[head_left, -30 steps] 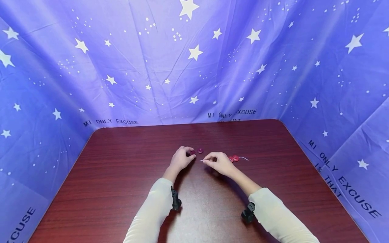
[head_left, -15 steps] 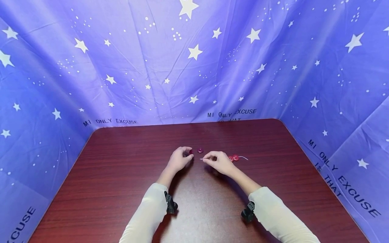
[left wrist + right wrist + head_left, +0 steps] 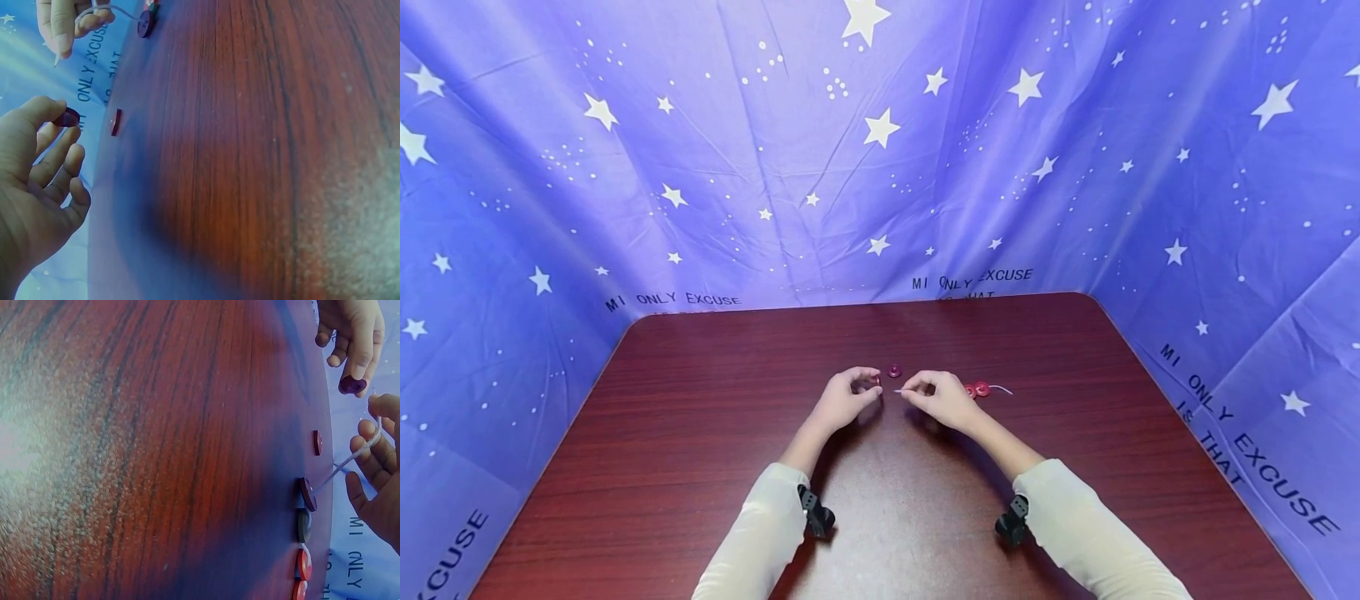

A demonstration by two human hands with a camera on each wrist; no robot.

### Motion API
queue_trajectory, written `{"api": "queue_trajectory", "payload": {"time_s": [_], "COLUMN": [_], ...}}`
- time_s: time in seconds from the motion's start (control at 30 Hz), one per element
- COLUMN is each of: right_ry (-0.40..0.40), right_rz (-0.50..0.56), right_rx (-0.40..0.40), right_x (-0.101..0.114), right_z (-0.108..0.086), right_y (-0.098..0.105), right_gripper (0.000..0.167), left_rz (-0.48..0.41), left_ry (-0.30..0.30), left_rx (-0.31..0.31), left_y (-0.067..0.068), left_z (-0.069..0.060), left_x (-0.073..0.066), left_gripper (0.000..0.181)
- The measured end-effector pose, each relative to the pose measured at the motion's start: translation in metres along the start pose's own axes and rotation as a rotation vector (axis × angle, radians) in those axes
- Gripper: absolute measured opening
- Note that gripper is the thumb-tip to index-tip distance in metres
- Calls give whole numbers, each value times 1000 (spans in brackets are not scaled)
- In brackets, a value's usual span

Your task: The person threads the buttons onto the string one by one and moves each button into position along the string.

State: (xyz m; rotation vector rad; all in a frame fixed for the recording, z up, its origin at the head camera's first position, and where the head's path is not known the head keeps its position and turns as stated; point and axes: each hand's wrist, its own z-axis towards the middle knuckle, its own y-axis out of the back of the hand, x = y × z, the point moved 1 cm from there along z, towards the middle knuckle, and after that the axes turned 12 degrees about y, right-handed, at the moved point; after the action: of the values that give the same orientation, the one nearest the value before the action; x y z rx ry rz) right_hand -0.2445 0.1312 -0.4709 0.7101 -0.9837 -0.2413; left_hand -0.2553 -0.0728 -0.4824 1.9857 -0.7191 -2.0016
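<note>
Between thumb and forefinger my left hand [image 3: 841,402] pinches a dark red button [image 3: 352,385], seen edge-on in the head view. Facing it, my right hand [image 3: 943,403] pinches a pale string [image 3: 347,464] close to its end; the short tip [image 3: 57,60] points toward the button, with a small gap between them. Several buttons are threaded on the string and stand on the table below the right hand, among them a dark red button [image 3: 307,494], a grey one [image 3: 304,525] and a red one [image 3: 304,565]. A loose purplish-red button [image 3: 894,371] lies just beyond the hands.
The brown wood-grain table [image 3: 700,433] stretches around both hands. The string's other end [image 3: 1002,390] trails to the right of the threaded buttons. A blue curtain with white stars [image 3: 820,150] hangs behind and beside the table.
My left hand first drew back a little to the left, then came back right, and the button it pinches turned edge-on. The right hand stays nearly in place with the string.
</note>
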Motion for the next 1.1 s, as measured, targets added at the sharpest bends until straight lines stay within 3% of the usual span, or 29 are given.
{"api": "queue_trajectory", "payload": {"time_s": [0.53,0.8,0.93,1.03,1.1], "right_ry": [-5,-17,-16,-12,-7], "right_rz": [14,40,38,36,37], "right_rx": [0,5,7,13,17], "right_x": [5,9,10,9,8], "right_z": [0,0,-1,-1,-2], "right_y": [1,2,1,0,-1], "right_gripper": [4,8,8,8,7], "left_rz": [-149,-142,-170,-189,-185], "left_ry": [17,-1,-9,-10,-6], "left_rx": [101,141,168,186,177], "left_y": [2,12,13,11,7], "left_z": [-10,-28,-31,-31,-26], "left_x": [1,-26,-29,-30,-21], "left_gripper": [32,31,31,32,32]}}
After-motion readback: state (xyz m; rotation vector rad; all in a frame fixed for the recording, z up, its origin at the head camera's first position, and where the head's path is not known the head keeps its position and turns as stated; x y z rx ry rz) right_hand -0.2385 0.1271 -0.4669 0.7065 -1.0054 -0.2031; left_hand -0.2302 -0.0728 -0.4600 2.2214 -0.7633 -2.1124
